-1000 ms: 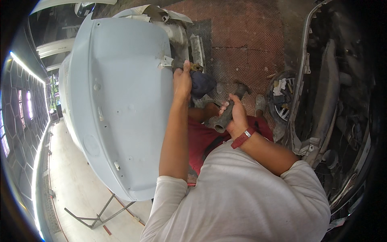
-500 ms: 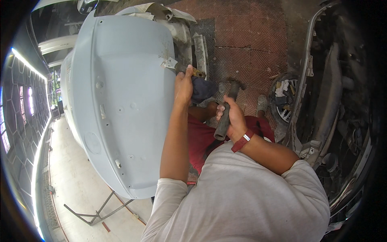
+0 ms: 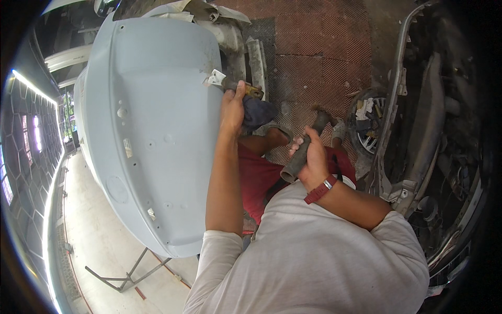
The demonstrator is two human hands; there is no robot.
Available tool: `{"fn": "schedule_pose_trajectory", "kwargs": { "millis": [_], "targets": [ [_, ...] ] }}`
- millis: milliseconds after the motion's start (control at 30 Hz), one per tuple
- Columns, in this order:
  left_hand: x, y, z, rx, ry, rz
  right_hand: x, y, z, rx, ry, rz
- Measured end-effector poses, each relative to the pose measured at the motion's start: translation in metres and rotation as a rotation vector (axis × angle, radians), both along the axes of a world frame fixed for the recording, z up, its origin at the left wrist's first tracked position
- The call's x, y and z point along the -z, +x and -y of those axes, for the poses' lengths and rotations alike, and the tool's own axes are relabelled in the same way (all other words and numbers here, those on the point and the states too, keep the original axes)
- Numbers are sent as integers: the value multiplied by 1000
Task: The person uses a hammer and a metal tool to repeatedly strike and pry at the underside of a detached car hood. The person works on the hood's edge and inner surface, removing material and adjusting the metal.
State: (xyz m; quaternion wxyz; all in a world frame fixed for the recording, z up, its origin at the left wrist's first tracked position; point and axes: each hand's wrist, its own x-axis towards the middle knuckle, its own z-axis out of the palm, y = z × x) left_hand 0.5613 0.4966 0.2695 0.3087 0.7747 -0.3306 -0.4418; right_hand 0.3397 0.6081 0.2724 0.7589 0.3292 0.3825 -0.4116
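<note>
A hammer with a thick, pipe-like grey handle is gripped in my right hand. Its dark head points away from me, low over the floor. My left hand is closed at the right edge of a pale grey car panel, thumb up, around a yellowish metal tool. Below that tool hangs a dark blue cloth; whether my fingers also hold it cannot be told. A small white bracket sits at the panel edge just beyond the left hand.
A stripped car body stands along the right. Beside it a wheel lies with tools and rags in it. Red ribbed tiles cover the floor ahead. Beyond the panel's near left corner stands a metal frame.
My right hand has shifted slightly right with the hammer, and its head has swung right and nearer. The left hand keeps its grip at the panel edge. The view has shifted slightly.
</note>
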Motion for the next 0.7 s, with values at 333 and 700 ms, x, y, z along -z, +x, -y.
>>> {"fn": "schedule_pose_trajectory", "kwargs": {
  "millis": [333,700],
  "targets": [
    [-21,-18,6,-58,-1,-50,-17,29,6,-144,-176,119],
    [-22,-21,10,-63,-80,-166,-16,35,16,-192,-349,230]
  ]
}}
